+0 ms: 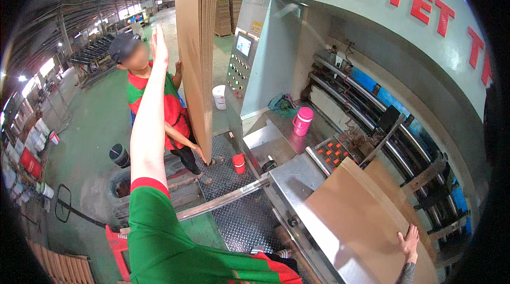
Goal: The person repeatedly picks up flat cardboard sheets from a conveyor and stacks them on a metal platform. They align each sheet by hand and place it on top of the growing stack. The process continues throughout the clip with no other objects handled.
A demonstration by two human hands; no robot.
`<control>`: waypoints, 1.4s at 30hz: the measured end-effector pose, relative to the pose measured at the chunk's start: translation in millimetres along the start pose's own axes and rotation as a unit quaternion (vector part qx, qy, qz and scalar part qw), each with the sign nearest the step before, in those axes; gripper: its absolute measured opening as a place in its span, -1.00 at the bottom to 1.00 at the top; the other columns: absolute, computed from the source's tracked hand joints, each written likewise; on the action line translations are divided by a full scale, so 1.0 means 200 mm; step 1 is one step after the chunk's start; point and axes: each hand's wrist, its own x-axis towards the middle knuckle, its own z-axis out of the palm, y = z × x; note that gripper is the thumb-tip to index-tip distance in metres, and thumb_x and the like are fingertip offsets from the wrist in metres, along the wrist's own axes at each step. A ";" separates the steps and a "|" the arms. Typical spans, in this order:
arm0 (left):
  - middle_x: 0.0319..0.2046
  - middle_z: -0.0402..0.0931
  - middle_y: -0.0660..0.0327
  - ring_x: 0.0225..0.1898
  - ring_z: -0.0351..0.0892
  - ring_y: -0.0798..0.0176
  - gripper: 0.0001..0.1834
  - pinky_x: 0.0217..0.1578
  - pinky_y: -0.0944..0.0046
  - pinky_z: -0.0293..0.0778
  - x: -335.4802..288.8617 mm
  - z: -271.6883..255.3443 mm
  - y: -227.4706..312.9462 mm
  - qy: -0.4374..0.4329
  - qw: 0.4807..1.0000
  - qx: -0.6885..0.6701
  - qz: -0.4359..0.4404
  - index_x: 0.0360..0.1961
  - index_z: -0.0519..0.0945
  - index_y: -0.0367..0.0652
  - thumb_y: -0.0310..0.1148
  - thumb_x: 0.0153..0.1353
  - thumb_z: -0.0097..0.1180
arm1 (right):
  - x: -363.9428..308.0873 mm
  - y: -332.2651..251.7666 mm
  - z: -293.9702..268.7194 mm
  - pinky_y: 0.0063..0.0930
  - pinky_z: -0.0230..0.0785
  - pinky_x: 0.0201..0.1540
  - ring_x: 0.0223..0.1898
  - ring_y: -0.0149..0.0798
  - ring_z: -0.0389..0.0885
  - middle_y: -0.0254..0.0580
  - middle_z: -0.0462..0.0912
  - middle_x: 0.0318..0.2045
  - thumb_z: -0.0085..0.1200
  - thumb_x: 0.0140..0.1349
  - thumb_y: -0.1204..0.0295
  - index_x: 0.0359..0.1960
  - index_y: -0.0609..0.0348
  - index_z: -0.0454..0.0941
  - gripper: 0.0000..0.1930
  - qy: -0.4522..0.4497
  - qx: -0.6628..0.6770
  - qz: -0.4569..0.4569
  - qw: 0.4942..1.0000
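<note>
Fingers (pixel 413 230) of your right hand (pixel 408 244) are spread apart, resting flat near the edge of brown cardboard sheets (pixel 353 217) at the lower right of the frame; they press from above and grip nothing. Your left hand (pixel 159 49) is raised at the upper left, seen nearly edge-on, its fingers straight, close together and pointing up, with nothing visible held. Your left arm, in a green sleeve (pixel 159 231) with a red cuff, crosses the picture from the lower edge.

The cardboard sheets lie at a slant on a shiny metal counter (pixel 297 177). Just right of your left hand, a tall stack of cardboard (pixel 195 45) stands upright at top centre. A co-worker (pixel 178 106) in a red and green shirt steadies it, one hand at its side and the other near its bottom edge. Whether your left hand touches that stack, you cannot tell from this angle.

A large pale machine (pixel 287 45) with raised red lettering fills the upper right, with metal rollers (pixel 348 92) inside. A control panel (pixel 241 63) with a lit screen faces left. A pink jug (pixel 303 121) stands near the middle, a green cloth (pixel 281 104) beside it. Below and to the left, a red container (pixel 238 163) sits above the patterned metal floor plate (pixel 241 220).
</note>
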 end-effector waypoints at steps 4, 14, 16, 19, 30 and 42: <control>0.43 0.52 0.17 0.44 0.46 0.14 -0.26 0.50 0.08 0.27 -0.14 0.05 0.07 0.017 0.999 0.042 -0.001 0.57 0.48 -0.07 0.25 0.66 -0.04 | 0.03 0.00 -0.02 0.28 0.07 0.61 0.52 0.41 0.31 0.37 0.40 0.46 0.31 0.35 -0.04 0.56 0.37 0.25 -0.07 0.018 0.007 -0.038 0.999; 0.04 0.77 0.16 0.08 0.77 0.18 -0.65 0.17 0.09 0.65 -1.70 0.31 1.01 -0.593 0.801 0.075 -0.011 0.19 0.78 -0.16 -0.37 0.43 0.29 | 0.03 0.09 0.04 0.25 0.14 0.57 0.46 0.43 0.35 0.39 0.43 0.42 0.32 0.37 -0.02 0.52 0.40 0.30 -0.10 0.056 0.028 -0.073 0.995; -0.10 0.79 0.12 -0.12 0.80 0.16 -0.72 -0.03 0.17 0.70 -1.70 0.28 1.04 -0.487 0.868 0.057 0.078 0.01 0.85 -0.23 -0.54 0.28 0.34 | 0.02 0.10 0.06 0.26 0.12 0.58 0.48 0.43 0.33 0.39 0.43 0.43 0.31 0.38 -0.05 0.54 0.38 0.29 -0.09 0.041 0.007 -0.067 0.997; -0.28 0.64 0.10 -0.31 0.61 0.19 -0.41 -0.20 0.18 0.51 -1.44 0.18 0.97 -0.251 0.934 -0.252 0.017 -0.12 0.70 -0.27 0.05 0.69 -0.16 | 0.08 0.11 0.07 0.23 0.18 0.55 0.47 0.42 0.35 0.37 0.44 0.42 0.33 0.35 0.00 0.54 0.37 0.29 -0.10 0.070 -0.006 -0.071 0.995; 0.66 0.19 -0.04 0.67 0.21 0.01 0.17 0.63 -0.03 0.18 -0.81 0.85 0.67 -0.270 0.954 0.104 0.075 0.73 0.10 -0.19 0.21 0.36 0.42 | 0.06 0.06 0.01 0.32 0.12 0.60 0.53 0.38 0.33 0.33 0.42 0.49 0.35 0.35 -0.10 0.57 0.32 0.29 -0.04 0.034 0.013 -0.043 0.998; 0.06 0.77 0.25 0.11 0.71 0.33 -0.21 0.23 0.22 0.61 -1.53 1.96 1.00 -0.611 0.788 0.075 0.015 0.30 0.65 -0.22 -0.15 0.10 0.72 | -0.02 0.08 0.15 0.14 0.16 0.63 0.50 0.28 0.38 0.18 0.51 0.43 0.57 0.12 0.01 0.57 0.21 0.33 0.04 0.158 0.002 -0.061 0.986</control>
